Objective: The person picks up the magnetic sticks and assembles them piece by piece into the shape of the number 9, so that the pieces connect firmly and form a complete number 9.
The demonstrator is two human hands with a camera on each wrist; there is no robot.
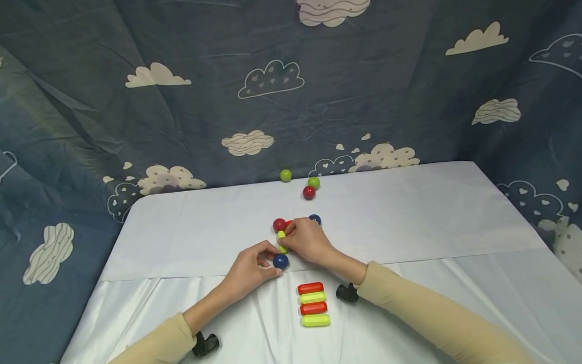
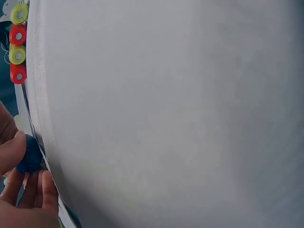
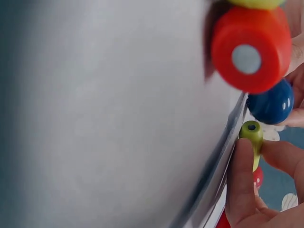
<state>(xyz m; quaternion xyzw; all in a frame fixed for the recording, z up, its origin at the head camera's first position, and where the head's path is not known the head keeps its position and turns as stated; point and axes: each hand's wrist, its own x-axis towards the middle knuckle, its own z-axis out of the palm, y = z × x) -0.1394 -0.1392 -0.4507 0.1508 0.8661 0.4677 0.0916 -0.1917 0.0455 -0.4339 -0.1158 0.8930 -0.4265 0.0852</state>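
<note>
On the white table (image 1: 432, 217), the left hand (image 1: 247, 268) pinches a blue ball (image 1: 280, 261), seemingly to stop it rolling, while the right hand (image 1: 310, 241) pinches a yellow rod (image 3: 256, 136) end-on towards it.

The glossy blue ball (image 1: 280, 261) sits between the left hand's (image 1: 251, 267) thumb and fingers. Just beyond it, pinched by the right hand (image 1: 309, 241), the short yellow-green rod (image 1: 282, 246) points away from the person, a dark round recess in its near end, its far end close by a red ball (image 1: 279, 225).
</note>
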